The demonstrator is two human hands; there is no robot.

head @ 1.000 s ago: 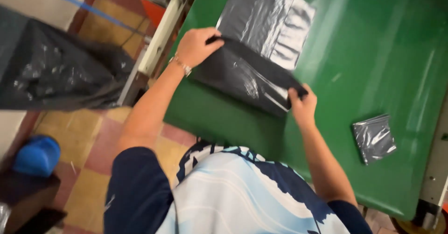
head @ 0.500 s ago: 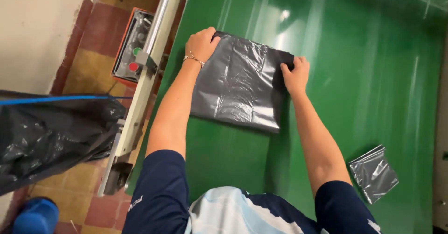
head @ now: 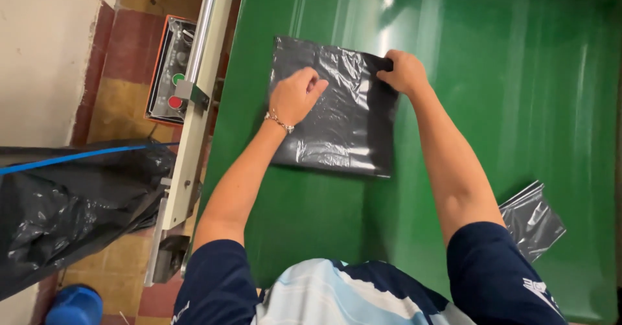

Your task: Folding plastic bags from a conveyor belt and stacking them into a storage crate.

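Note:
A black plastic bag (head: 337, 121) lies flat on the green table (head: 492, 92). My left hand (head: 295, 95), with a thin bracelet at the wrist, rests on the bag's left half, fingers curled and pressing the plastic. My right hand (head: 403, 72) pinches the bag's far right corner. The bag's near edge is free of both hands.
A smaller folded dark bag (head: 531, 218) lies at the table's near right. A metal rail (head: 194, 98) runs along the table's left edge, beside a control box (head: 170, 72) with red and green buttons. A large full black sack (head: 65, 202) and a blue object (head: 74, 305) stand on the tiled floor.
The bag was held up folded, then laid flat on the table. My left hand has slid from its far left corner onto its surface; my right hand stays at the far right corner.

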